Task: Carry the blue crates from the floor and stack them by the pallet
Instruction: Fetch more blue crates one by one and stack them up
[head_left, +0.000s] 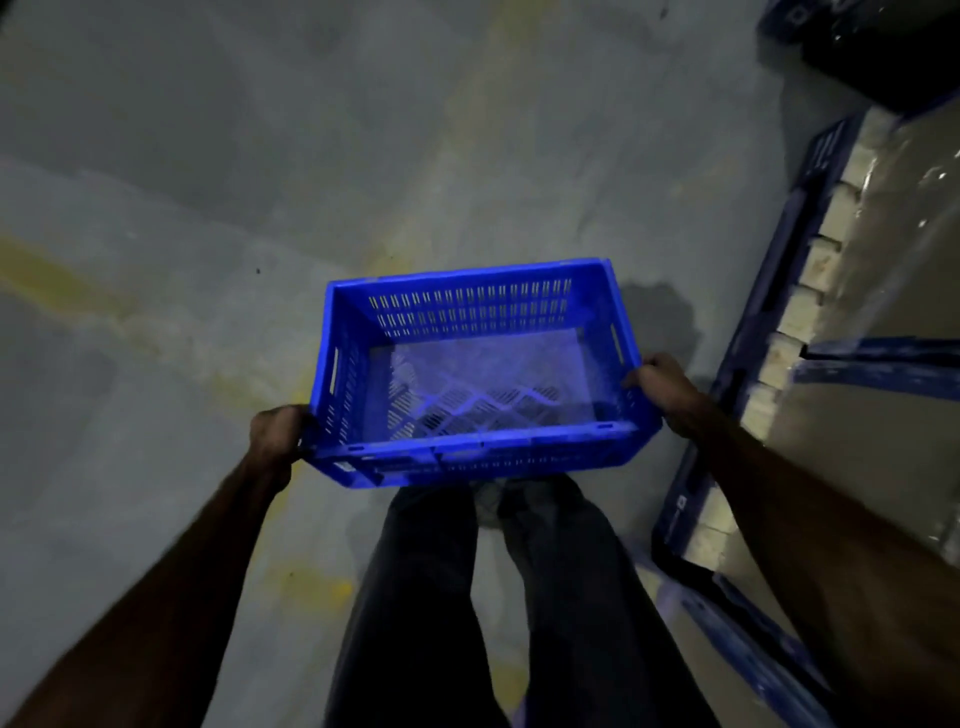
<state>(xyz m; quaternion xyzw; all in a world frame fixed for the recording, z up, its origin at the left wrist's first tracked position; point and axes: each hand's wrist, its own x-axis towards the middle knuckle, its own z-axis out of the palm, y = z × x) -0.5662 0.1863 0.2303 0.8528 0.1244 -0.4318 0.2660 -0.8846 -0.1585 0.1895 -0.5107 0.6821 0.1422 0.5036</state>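
An empty blue crate (470, 312) with slotted walls and a lattice bottom hangs in the air in front of my legs, above the grey floor. My left hand (278, 431) grips its near left corner at the rim. My right hand (662, 382) holds the right side wall near the rim. The crate tilts slightly, open side up. A blue pallet (769, 291) loaded with plastic-wrapped cartons runs along the right edge of the view, close to my right arm.
The concrete floor (208, 182) carries faded yellow lines on the left and centre. A dark object with a blue edge (883, 47) sits at the top right. My legs in dark trousers (415, 597) stand below the crate.
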